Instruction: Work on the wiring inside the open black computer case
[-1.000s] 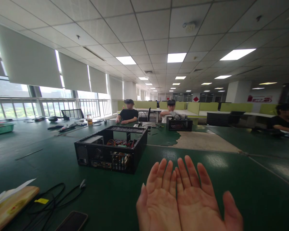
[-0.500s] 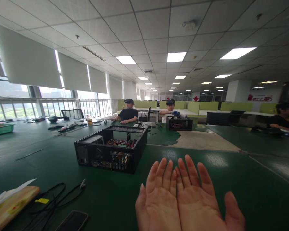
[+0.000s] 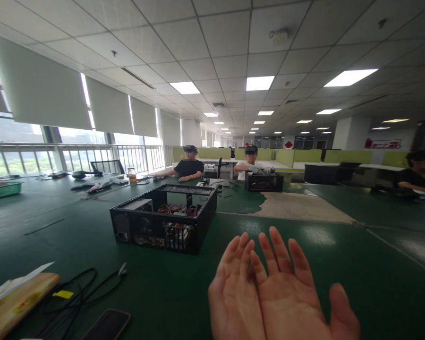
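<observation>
My left hand [image 3: 234, 288] and my right hand [image 3: 292, 293] are held side by side with palms up, touching along their inner edges. Both are bare and hold nothing. The right fingers are spread, with the thumb out to the side. On the left, the hand is tilted inward, its fingers slightly curled but apart, and its thumb is hidden. Beyond them to the left, an uncovered black computer case [image 3: 156, 231] lies on its side on the green table [image 3: 163, 293]. Coloured wires and circuit boards show inside it. Neither hand touches the case.
At lower left are a phone [image 3: 108, 325], black cables [image 3: 80, 295] and a tissue pack [image 3: 24, 302]. A green basket [image 3: 3, 190] stands at far left. Across the table, a gloved co-worker [image 3: 250, 165] handles another computer case [image 3: 264, 182]; a second person [image 3: 189, 165] sits nearby.
My left hand has tilted inward, and its thumb has gone out of sight. My right hand has barely moved. The co-worker's gloved hands have shifted over the far case.
</observation>
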